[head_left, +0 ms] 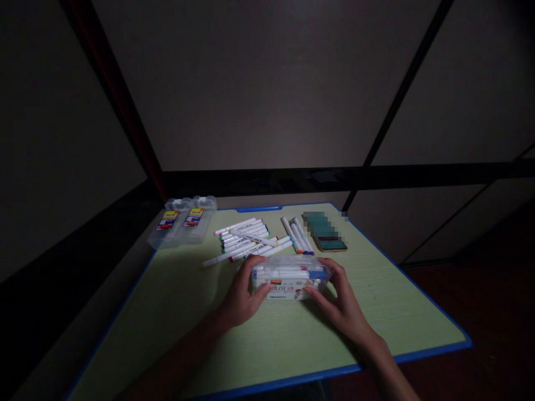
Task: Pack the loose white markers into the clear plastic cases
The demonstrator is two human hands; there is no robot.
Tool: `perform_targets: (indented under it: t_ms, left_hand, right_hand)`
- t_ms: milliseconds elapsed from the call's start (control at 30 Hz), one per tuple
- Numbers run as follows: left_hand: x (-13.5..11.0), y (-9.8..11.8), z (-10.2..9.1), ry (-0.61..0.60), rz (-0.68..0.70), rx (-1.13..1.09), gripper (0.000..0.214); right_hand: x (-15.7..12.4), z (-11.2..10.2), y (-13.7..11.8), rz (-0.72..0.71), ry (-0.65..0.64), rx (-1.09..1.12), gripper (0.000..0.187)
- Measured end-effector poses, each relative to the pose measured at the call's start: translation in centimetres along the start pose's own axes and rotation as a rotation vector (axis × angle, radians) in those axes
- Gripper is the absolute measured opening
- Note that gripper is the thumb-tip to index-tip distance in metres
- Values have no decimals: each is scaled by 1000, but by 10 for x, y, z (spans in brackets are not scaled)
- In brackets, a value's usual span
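Observation:
A clear plastic marker case [288,275] with a printed white label faces me near the middle of the table. White markers show through its lid, which looks closed. My left hand [246,292] grips the case's left end, thumb on the front. At the right end, my right hand [338,298] holds it the same way, fingers around the corner. Just behind the case lies a loose pile of white markers [246,239] with coloured ends. Several more markers [297,236] lie side by side right of the pile.
The light green table [200,345] has a blue edge. Two clear plastic cases [181,223] with colourful stickers lie at its back left corner. A phone [330,236], partly pixelated, rests at the back right. Dark-framed panels [259,83] rise behind the table.

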State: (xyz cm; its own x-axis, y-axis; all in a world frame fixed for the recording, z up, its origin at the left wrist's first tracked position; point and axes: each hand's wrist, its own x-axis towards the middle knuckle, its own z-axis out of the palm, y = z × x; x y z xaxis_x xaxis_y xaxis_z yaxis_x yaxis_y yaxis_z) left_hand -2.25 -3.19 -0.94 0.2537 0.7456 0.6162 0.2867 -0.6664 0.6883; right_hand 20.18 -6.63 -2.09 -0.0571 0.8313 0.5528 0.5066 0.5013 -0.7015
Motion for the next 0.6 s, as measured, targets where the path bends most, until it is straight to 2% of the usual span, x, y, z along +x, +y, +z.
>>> perform_targets:
  t_ms: [600]
  left_hand:
    - [2,1,-1,3,36,-4,42]
  right_hand:
    - [2,-1,-1,0,16,-3,47]
